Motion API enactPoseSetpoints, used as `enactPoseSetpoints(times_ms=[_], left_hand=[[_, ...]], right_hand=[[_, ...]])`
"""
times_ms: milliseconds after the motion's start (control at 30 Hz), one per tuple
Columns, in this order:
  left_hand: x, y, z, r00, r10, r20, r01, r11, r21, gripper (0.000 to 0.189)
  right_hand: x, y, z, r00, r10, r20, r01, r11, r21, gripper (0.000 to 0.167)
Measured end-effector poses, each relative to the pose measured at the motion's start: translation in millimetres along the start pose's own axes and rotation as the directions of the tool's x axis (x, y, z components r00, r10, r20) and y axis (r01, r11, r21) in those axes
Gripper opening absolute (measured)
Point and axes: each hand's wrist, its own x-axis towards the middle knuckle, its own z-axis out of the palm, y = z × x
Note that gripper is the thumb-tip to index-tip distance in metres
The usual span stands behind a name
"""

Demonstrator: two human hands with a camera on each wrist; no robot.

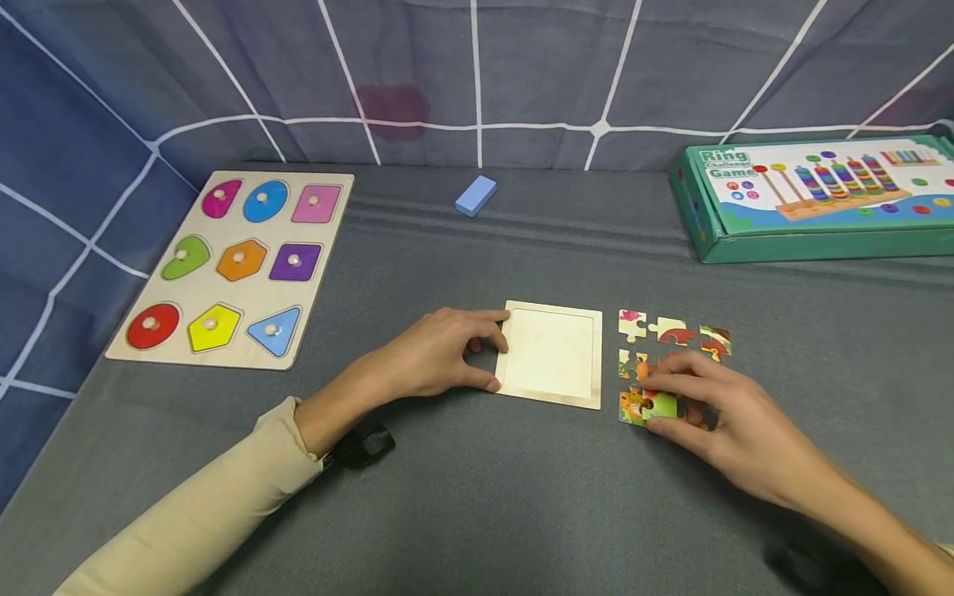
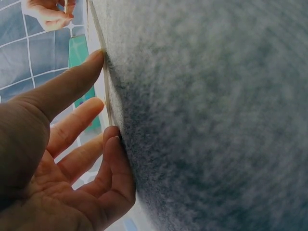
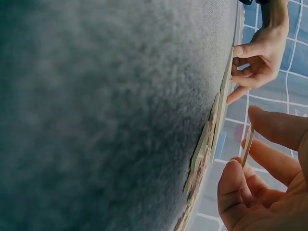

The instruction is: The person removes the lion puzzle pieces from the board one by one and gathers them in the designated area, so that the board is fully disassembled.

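In the head view, a square wooden puzzle tray [image 1: 551, 352] with a raised rim lies on the grey cloth. My left hand [image 1: 447, 352] holds its left edge, thumb at the near corner and index finger at the far corner. To the tray's right, several picture puzzle pieces [image 1: 632, 324] lie laid out in rows. Above the nearest of them, my right hand [image 1: 715, 414] pinches a green puzzle piece [image 1: 659, 405] between thumb and fingers. The right wrist view shows this thin piece [image 3: 248, 145] edge-on, raised off the cloth. Part of the laid-out pieces is hidden under the right hand.
A wooden shape board [image 1: 279, 294] with knobbed colored pieces lies at the left. A blue block [image 1: 475, 196] sits toward the back. The green ring game box [image 1: 827, 240] stands at the back right. A checked cloth [image 1: 537, 74] hangs behind.
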Motion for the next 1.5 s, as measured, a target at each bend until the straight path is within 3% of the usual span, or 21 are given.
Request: enactPoseSetpoints(times_ms=[333, 1500], left_hand=[[-0.6, -0.7, -0.4, 1.0, 0.008, -0.011, -0.008, 1.0, 0.001, 0.038], [-0.6, -0.1, 0.6, 1.0, 0.0, -0.006, 0.0, 1.0, -0.009, 0.037]], right_hand=[[-10.5, 3.3, -5.4, 0.999, 0.033, -0.04, -0.035, 0.997, -0.065, 0.045], [-51.3, 26.3, -21.4, 0.987, 0.158, -0.027, -0.16, 0.972, -0.172, 0.05]])
